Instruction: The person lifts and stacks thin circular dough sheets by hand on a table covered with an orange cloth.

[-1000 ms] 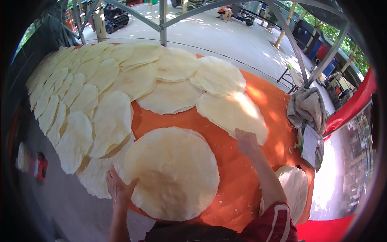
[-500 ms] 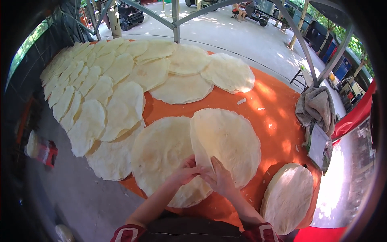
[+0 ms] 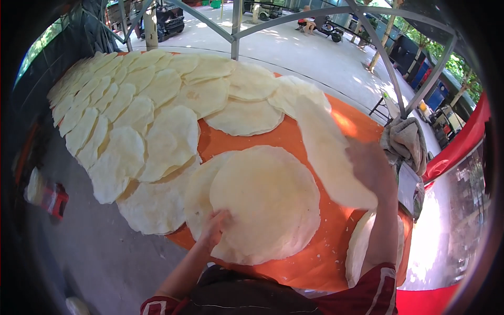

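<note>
Above the right side of an orange worktop, a person's right hand is holding a raised flatbread by its right-hand side; motion is blurring the fingers. The thin sheet is slanting, its upper end passing in front of a pale round lying near the far edge; whether the two are touching is impossible to tell.

The left hand is touching the left rim of a broad top round near the worktop's near edge, its fingers bunching narrowly; whether they are pinching the dough, one cannot tell. That round is partly covering a lower round on its left.

Overlapping rounds are spreading from the far left corner along the left and far edges. Toward the near right corner, another stack is showing behind the right forearm. A grey cloth is lying crumpled at the right edge, while a red and pale container is resting below, off the left side.
</note>
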A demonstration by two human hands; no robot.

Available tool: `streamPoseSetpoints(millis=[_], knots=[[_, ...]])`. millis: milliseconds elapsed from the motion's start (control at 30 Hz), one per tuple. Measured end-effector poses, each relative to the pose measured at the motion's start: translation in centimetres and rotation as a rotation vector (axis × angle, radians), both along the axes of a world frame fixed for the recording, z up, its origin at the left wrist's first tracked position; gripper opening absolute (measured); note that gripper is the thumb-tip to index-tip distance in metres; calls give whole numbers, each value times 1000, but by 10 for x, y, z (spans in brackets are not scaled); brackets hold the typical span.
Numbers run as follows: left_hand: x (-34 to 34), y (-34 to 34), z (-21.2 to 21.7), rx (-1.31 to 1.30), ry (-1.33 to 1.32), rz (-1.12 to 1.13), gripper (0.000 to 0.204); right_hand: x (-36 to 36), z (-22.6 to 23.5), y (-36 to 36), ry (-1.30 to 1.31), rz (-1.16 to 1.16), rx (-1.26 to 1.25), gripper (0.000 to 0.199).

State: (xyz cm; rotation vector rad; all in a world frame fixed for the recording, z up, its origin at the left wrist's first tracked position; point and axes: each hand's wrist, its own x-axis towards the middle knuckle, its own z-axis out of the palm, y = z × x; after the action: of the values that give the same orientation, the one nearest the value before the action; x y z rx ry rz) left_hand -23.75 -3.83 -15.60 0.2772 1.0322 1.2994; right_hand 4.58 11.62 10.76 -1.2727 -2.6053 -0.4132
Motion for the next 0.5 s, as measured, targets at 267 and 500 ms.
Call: streamPoseSetpoints(millis=[267,500], knots=[[-9,1,8,-30,-349,-27,31,-122,-190,-137,-226,146,-590,55],[-29,4,14,108,-373,-256,35,-118,-226,-137,240,-73,-676,54]])
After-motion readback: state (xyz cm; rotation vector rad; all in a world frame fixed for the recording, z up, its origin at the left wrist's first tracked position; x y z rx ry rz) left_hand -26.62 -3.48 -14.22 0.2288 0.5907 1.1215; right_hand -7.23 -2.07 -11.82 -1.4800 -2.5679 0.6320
